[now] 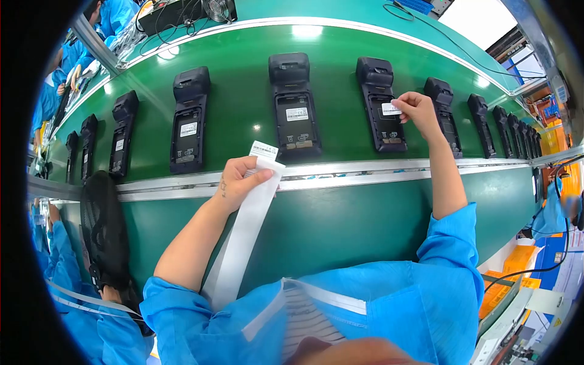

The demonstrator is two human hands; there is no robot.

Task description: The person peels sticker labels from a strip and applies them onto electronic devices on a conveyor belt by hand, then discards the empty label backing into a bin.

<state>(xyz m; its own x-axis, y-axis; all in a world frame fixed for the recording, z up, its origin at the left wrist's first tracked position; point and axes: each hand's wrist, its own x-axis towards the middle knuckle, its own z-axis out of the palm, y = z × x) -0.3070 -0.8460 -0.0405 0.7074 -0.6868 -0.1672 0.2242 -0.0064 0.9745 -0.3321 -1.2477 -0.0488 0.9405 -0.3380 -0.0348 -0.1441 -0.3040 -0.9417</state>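
Note:
My left hand [240, 182] is closed round a long white strip of label backing [243, 249], which hangs down toward my lap. A printed label [264, 149] shows at the strip's top end. My right hand [420, 112] pinches a small white label [390, 109] by its right edge, over the open back recess of a black handheld terminal [375, 73]. Whether that label touches the recess I cannot tell. Left of it, a second terminal [289, 67] has a white label [297, 114] in its recess. A third terminal [191, 82] bears a similar label [188, 129].
More terminals [480, 121] stretch along the green belt [243, 91] on both sides. A metal rail [340, 182] edges the belt before me. A black mesh item [104, 225] lies at the left. People in blue work clothes [118, 18] are at the left; a fan [218, 8] stands behind.

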